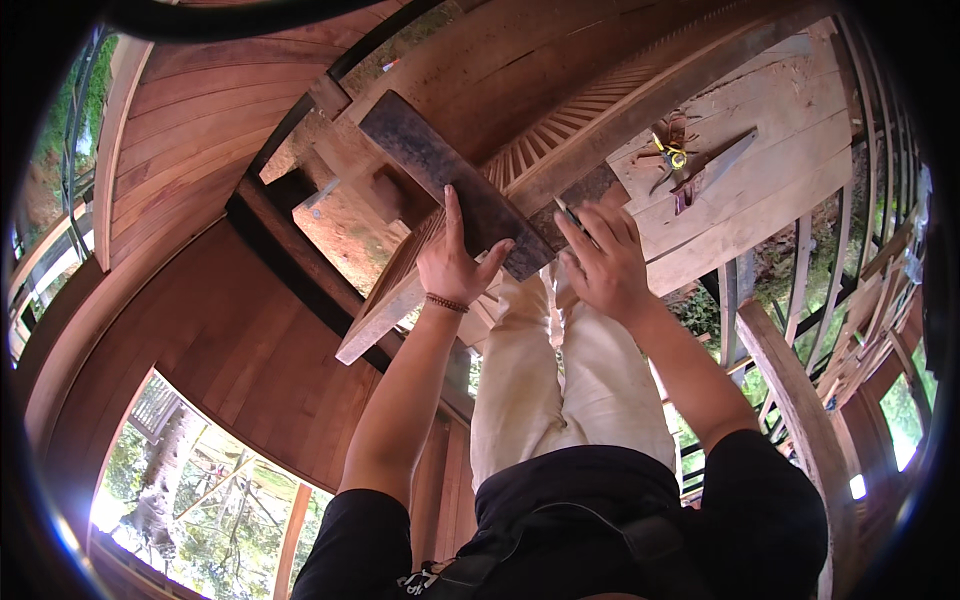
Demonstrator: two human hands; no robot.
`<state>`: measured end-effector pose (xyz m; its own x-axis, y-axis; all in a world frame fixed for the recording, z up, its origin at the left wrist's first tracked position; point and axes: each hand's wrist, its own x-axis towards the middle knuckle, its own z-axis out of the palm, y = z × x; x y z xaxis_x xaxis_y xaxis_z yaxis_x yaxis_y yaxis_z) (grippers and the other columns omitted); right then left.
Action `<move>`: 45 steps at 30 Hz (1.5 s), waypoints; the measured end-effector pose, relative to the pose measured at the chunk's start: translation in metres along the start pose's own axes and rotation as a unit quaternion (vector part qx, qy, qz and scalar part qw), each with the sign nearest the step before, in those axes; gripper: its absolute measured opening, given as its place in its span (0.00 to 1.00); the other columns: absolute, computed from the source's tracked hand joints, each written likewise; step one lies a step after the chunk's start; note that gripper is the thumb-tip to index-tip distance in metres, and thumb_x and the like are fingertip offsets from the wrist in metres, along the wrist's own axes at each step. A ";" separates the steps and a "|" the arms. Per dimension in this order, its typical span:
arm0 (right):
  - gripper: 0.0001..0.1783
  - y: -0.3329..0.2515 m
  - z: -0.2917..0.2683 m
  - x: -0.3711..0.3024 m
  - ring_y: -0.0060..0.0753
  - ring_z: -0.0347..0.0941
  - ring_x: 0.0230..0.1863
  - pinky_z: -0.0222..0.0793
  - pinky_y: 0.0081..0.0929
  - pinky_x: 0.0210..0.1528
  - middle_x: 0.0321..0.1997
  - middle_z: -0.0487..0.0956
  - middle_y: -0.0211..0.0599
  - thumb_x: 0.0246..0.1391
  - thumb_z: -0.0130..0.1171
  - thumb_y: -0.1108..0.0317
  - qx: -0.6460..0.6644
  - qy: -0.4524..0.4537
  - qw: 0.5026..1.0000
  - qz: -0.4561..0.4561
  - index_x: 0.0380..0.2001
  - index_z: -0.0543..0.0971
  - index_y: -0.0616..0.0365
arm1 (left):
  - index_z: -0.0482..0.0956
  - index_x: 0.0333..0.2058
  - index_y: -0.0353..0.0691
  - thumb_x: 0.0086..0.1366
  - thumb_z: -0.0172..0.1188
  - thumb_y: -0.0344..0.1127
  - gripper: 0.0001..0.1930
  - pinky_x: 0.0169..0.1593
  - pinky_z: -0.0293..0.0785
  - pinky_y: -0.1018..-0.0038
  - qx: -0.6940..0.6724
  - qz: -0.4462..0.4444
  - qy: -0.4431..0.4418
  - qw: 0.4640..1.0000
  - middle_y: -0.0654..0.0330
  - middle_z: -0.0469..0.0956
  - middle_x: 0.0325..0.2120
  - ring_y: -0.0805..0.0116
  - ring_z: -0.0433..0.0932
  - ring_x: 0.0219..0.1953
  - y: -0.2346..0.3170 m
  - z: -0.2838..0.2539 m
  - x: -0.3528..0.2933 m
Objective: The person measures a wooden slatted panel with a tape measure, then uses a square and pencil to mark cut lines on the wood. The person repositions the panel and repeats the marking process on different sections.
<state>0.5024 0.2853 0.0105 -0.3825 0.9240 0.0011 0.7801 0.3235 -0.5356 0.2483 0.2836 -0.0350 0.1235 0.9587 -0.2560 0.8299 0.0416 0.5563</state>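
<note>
plank under wide-fingered left hand, slim tool in grip of right hand

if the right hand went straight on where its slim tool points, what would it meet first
Probably the long wooden rail just ahead of the right hand, though depth makes the exact gap unclear.

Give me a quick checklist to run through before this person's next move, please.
1. Left hand on the dark board: ok, index finger and thumb are spread against it.
2. Right hand free: not ok, its fingers hold a slim tool.
3. Slim tool's tip touching wood: cannot tell from this angle.
4. Saw away from both hands: ok, it lies on the pale planks to the right.
5. Yellow-marked tool off the dark board: ok, it lies beside the saw.
</note>
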 end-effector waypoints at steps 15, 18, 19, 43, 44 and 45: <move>0.19 0.025 0.021 0.031 0.41 0.76 0.56 0.65 0.51 0.70 0.53 0.81 0.38 0.53 0.59 0.69 0.023 0.020 0.989 -0.141 0.49 0.83 0.55 | 0.37 0.76 0.34 0.70 0.55 0.64 0.53 0.55 0.79 0.63 -0.307 -0.013 0.088 0.948 0.42 0.76 0.56 0.50 0.83 0.52 -0.013 0.005 0.006; 0.17 0.004 0.008 0.016 0.43 0.78 0.54 0.70 0.44 0.64 0.52 0.81 0.42 0.53 0.61 0.76 0.188 0.077 0.978 0.041 0.48 0.83 0.60 | 0.46 0.75 0.36 0.71 0.54 0.63 0.48 0.55 0.78 0.61 -0.276 0.015 0.123 0.953 0.44 0.77 0.53 0.51 0.81 0.53 -0.017 0.008 0.012; 0.17 -0.005 0.001 0.010 0.44 0.78 0.53 0.71 0.42 0.62 0.52 0.81 0.43 0.54 0.61 0.79 0.251 0.101 0.956 0.112 0.48 0.83 0.62 | 0.49 0.74 0.36 0.70 0.54 0.62 0.47 0.54 0.78 0.61 -0.248 0.012 0.105 0.963 0.44 0.78 0.53 0.50 0.81 0.53 -0.020 0.008 0.012; 0.20 -0.138 -0.081 -0.116 0.28 0.73 0.53 0.71 0.30 0.56 0.53 0.77 0.41 0.67 0.55 0.70 0.503 0.332 0.639 0.478 0.59 0.70 0.67 | 0.81 0.53 0.44 0.69 0.58 0.52 0.22 0.53 0.77 0.59 -0.077 -0.011 -0.008 0.997 0.51 0.81 0.49 0.48 0.81 0.51 -0.017 -0.012 0.034; 0.18 -0.139 -0.074 -0.121 0.27 0.73 0.52 0.70 0.30 0.55 0.51 0.77 0.41 0.68 0.55 0.70 0.491 0.290 0.674 0.469 0.57 0.71 0.67 | 0.81 0.53 0.43 0.69 0.57 0.52 0.22 0.54 0.77 0.60 -0.078 -0.005 -0.010 0.997 0.51 0.81 0.49 0.48 0.81 0.52 -0.014 -0.014 0.032; 0.17 -0.140 -0.062 -0.127 0.25 0.72 0.50 0.70 0.29 0.54 0.49 0.77 0.40 0.68 0.55 0.70 0.478 0.246 0.707 0.459 0.55 0.71 0.67 | 0.81 0.53 0.43 0.69 0.57 0.52 0.23 0.54 0.77 0.60 -0.079 0.000 -0.011 0.997 0.51 0.81 0.50 0.48 0.81 0.52 -0.012 -0.016 0.029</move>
<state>0.4726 0.1359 0.1378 0.4702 0.6902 -0.5500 -0.1928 -0.5278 -0.8272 0.2331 0.3158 -0.0363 0.1375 0.9523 -0.2723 0.7345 0.0865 0.6731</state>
